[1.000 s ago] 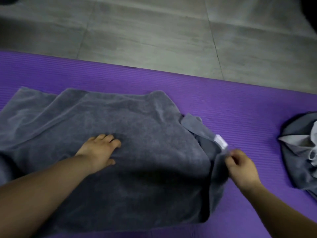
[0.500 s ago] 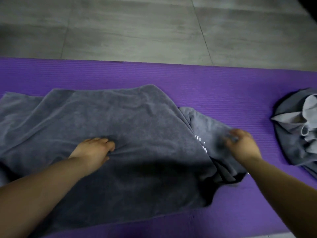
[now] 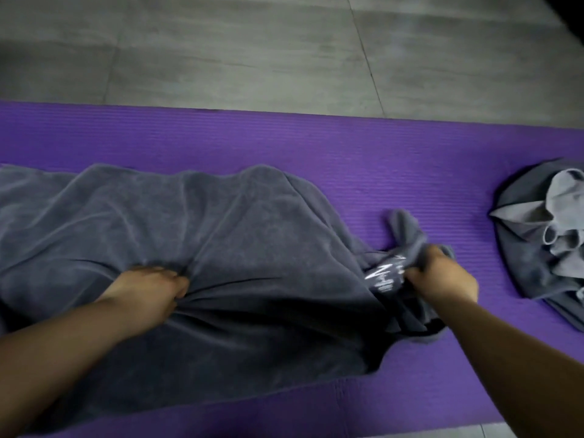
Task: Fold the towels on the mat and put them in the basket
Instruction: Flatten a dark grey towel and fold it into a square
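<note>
Gripping the towel [image 3: 252, 235] with both hands, I have it lying on the mat [image 3: 316, 143], stretched out long between my grips and on past the left one. My left hand [image 3: 151, 289] has its fingers curled down into the cloth, pinching up a fold. Creases fan away from that pinch toward the far edge and off to the left of my wrist. My right hand [image 3: 442, 276] is closed round the towel's bunched end, thumb and fingers wrapped about a twisted wad of it. A loose corner stands up just beyond my right knuckles. More of the end lies crumpled on the near side of that fist, touching the mat.

The towel is dark grey, thick and soft-piled, with a matt look. White lettering [image 3: 384, 275] shows on it right beside my right thumb, too blurred to read. Between the two grips the cloth lies mostly flat with shallow ripples, and its near edge passes under my left forearm.

The mat is purple with fine ribs running its length, and it is bare on the far side of both hands. Well off to the right of my right hand, apart from the towel I hold, a heap [image 3: 534, 235] of dark grey and paler grey cloth sits crumpled on the same mat. Beyond the mat's far edge is a floor [image 3: 252, 52] of grey tiles.
</note>
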A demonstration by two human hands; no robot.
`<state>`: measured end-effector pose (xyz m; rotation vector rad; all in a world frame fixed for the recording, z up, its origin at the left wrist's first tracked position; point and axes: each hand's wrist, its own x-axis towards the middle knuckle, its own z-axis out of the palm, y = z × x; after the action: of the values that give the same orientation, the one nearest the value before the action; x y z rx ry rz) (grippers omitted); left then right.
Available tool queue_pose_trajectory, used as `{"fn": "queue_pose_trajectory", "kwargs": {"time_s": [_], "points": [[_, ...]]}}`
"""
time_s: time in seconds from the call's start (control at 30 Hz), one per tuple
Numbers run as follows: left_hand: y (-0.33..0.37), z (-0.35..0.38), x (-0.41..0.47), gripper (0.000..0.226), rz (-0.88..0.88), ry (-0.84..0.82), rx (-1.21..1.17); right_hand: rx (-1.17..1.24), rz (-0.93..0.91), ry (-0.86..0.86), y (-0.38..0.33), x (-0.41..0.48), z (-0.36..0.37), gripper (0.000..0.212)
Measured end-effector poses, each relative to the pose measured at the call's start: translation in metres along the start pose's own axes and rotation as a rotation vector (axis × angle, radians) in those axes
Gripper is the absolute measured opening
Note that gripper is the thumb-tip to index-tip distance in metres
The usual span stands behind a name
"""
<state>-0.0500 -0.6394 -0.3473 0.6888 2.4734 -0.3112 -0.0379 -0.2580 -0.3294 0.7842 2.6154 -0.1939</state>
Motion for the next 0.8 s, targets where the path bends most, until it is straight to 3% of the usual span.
{"fn": "queue_pose_trajectory", "kwargs": {"time_s": [0.13,0.23,0.3,0.37,0.43,0.5,0.57,0.63,0.7,0.8], "points": [[0.0,-0.007,0.008,0.014,-0.044,-0.069,-0.035,0.04,0.253,-0.092,0.058,-0.003,-0.005,0.047],[0.0,-0.015,0.008,0.01,-0.07,-0.04,-0.11,0.1,0.354,0.179,0.056,-0.005,-0.006,0.046],[-0.003,-0.021,0.007,0.023,-0.093,0.015,-0.184,0.167,0.216,0.41,0.034,-0.006,-0.01,0.054],[-0.003,-0.028,0.007,0.043,-0.134,0.042,-0.268,0.174,-0.023,0.429,0.007,-0.001,-0.013,0.061],[0.001,-0.028,0.007,0.055,-0.136,-0.002,-0.299,0.031,-0.185,0.24,-0.016,0.009,-0.01,0.051],[0.009,-0.025,0.003,0.063,-0.109,-0.069,-0.26,-0.16,-0.216,-0.004,-0.033,0.014,-0.004,0.054],[0.013,-0.022,0.0,0.067,-0.101,-0.105,-0.213,-0.277,-0.208,-0.088,-0.04,0.013,0.001,0.046],[0.013,-0.02,-0.003,0.067,-0.102,-0.111,-0.197,-0.292,-0.215,-0.028,-0.038,0.008,0.001,0.036],[0.011,-0.021,-0.003,0.066,-0.097,-0.119,-0.198,-0.147,-0.202,0.095,-0.035,0.003,-0.001,0.03],[0.006,-0.025,0.0,0.06,-0.092,-0.117,-0.215,0.055,-0.557,0.434,-0.039,-0.011,0.008,0.019]]}}
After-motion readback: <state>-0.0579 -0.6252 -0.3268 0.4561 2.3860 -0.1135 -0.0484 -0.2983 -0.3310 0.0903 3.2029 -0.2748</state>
